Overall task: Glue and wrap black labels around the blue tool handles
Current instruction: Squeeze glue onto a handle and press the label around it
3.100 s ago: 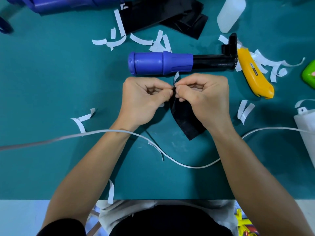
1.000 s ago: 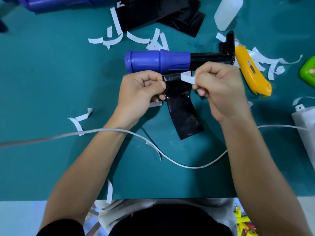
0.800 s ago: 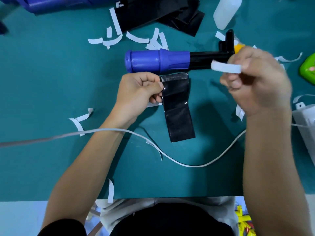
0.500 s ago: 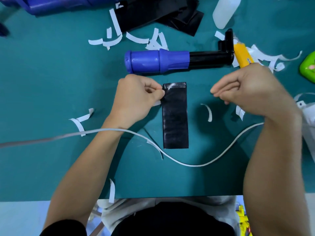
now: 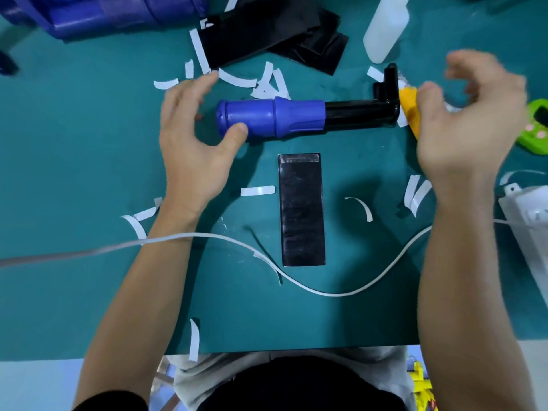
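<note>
lying flat on the teal mat (image 5: pixel 74 173), the black label (image 5: pixel 301 209) sits between the two hands, touched by neither. it is a long glossy rectangle, short edges toward and away from the person, with a paler shiny band across its far end. just beyond that end, crosswise: blue handle (image 5: pixel 267 120) to the left, smooth matte plastic, round, stepping up to a thicker collar. it joins a glossy black shaft (image 5: pixel 355 114) that ends in an upturned elbow at the right.

left hand (image 5: pixel 192 143): released, fingers spread and nearly straight, arched past the handle's capped end. thumb tip against the handle's near side, not closed round it. label near this wrist, to its right, apart.

right hand (image 5: pixel 465 123): motion-blurred, fingers loosely bent, nothing visibly held. it hovers over a yellow utility knife (image 5: pixel 409 111), just beside the shaft's elbow. label well apart, below-left.

around: curled white paper strips (image 5: pixel 257 191) scattered on the mat, thin, slightly shiny. a white cable (image 5: pixel 326 293) crosses the left wrist and loops past the label's near edge. a stack of black sheets (image 5: pixel 267 34) lies at the far side, with a translucent white bottle (image 5: pixel 385 25). a green plastic gadget (image 5: pixel 536 126) and a white box (image 5: pixel 527 221) sit at the right edge. mat surface matte, with faint pale smears near the label.
</note>
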